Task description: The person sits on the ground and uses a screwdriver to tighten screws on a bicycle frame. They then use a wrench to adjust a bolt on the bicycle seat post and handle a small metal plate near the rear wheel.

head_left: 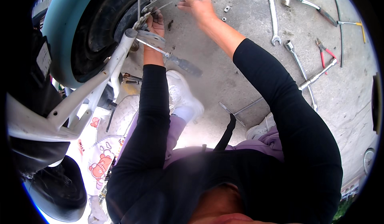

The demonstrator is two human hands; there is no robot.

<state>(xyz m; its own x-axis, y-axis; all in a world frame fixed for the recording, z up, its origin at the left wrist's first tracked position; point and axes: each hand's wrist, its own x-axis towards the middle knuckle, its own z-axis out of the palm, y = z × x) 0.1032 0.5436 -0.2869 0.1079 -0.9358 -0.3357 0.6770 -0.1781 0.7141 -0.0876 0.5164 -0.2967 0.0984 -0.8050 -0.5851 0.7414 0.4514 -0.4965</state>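
My left hand is up at the hub of a scooter-like vehicle's wheel, fingers curled among small metal parts that partly hide them. What it grips there I cannot make out. A thin cable or rod sticks out from the hub toward my right hand. That hand is raised over the concrete, thumb and fingers pinched together; anything between them is too small to name. Just below my left hand, a screwdriver with a clear grey handle points its shaft at the white frame.
On the concrete to the right lie a combination wrench, a ratchet, red-handled pliers, a socket wrench and a T-handle. Small nuts sit near my right hand. A printed cloth lies at lower left.
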